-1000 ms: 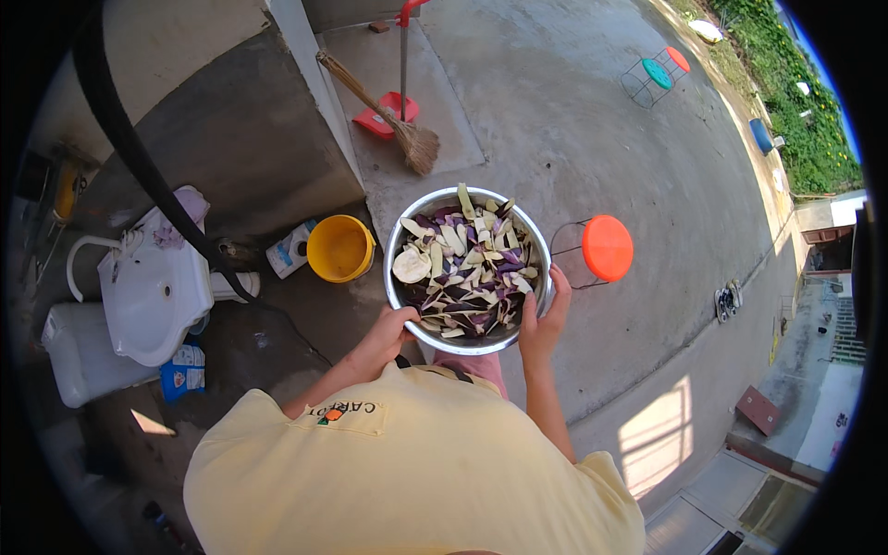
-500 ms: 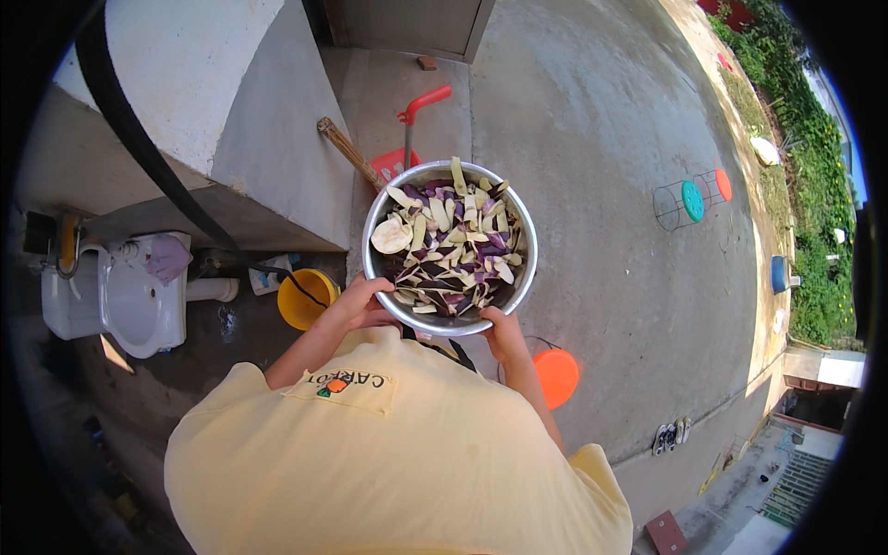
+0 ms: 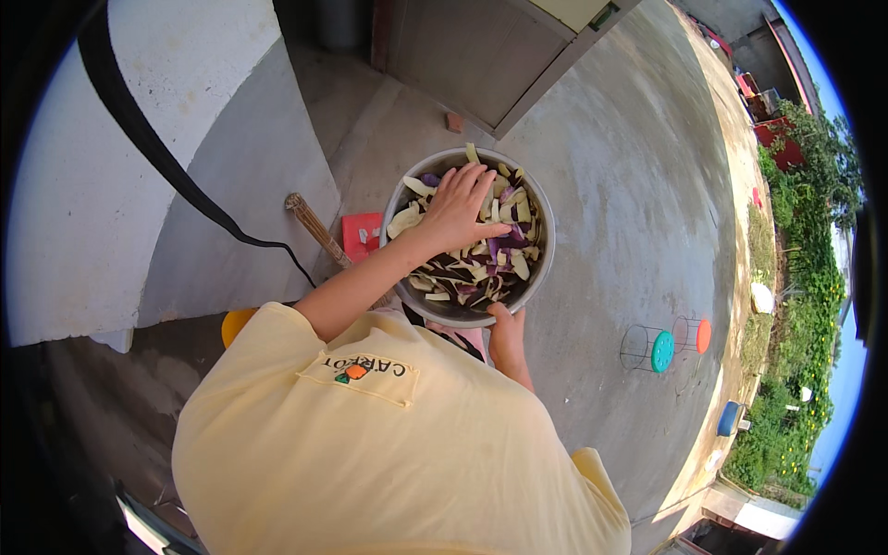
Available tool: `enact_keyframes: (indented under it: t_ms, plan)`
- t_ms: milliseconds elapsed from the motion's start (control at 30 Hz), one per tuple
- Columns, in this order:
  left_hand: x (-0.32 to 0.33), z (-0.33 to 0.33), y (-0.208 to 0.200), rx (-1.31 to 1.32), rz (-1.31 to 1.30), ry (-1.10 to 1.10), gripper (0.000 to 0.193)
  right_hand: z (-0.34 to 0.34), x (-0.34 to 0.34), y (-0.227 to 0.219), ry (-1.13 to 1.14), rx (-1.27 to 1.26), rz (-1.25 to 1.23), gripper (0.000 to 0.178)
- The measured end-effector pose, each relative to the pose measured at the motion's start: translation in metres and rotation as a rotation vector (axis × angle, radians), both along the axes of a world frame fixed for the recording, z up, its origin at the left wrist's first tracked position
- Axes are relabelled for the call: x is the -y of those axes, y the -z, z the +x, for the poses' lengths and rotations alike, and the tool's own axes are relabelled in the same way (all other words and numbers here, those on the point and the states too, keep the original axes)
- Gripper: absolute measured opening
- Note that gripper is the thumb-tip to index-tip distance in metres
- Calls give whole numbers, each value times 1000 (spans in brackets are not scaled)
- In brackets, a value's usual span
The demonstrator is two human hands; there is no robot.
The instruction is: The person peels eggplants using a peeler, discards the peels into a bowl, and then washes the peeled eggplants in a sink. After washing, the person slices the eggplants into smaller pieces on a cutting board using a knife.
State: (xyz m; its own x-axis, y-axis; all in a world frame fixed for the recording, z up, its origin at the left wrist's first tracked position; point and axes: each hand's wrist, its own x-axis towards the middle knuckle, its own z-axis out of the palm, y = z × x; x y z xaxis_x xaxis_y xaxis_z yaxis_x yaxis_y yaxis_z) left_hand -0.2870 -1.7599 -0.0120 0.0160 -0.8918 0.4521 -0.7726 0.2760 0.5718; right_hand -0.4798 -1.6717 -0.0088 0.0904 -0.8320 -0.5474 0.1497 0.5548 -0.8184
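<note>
A round metal bowl point(image 3: 549, 231) sits in front of my body, filled with cut eggplant pieces point(image 3: 486, 268), pale inside with purple skin. My right hand point(image 3: 505, 335) grips its near rim, thumb over the edge and the other fingers out of sight beneath. Across the bowl from the left reaches my left arm. My left hand point(image 3: 455, 208) rests palm down on top of the pieces, fingers stretched out and holding none that I can see.
A door point(image 3: 472, 69) stands ahead, with a brick piece point(image 3: 454, 122) by it. Left are a wall point(image 3: 250, 176), a wooden bundle point(image 3: 316, 228), a red dustpan point(image 3: 361, 235) and a yellow bucket point(image 3: 238, 326). Teal point(image 3: 662, 351) and orange point(image 3: 704, 336) stools stand right on the concrete.
My left hand has let go of the bowl's rim and moved onto the eggplant. The view has turned: the door looks nearer, and the sink and orange bucket no longer show.
</note>
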Motion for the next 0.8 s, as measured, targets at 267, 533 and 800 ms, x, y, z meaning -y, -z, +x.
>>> enact_keyframes:
  t_ms: [267,533,800]
  plan:
    - [163,-7,57,4,432,-140,82,10,184,27,-146,15,60,53]
    - [231,23,78,-108,546,-278,103,32,336,91,-405,-55,123,54]
    - [295,141,129,-85,617,-483,115,165,441,123,-637,-68,154,59]
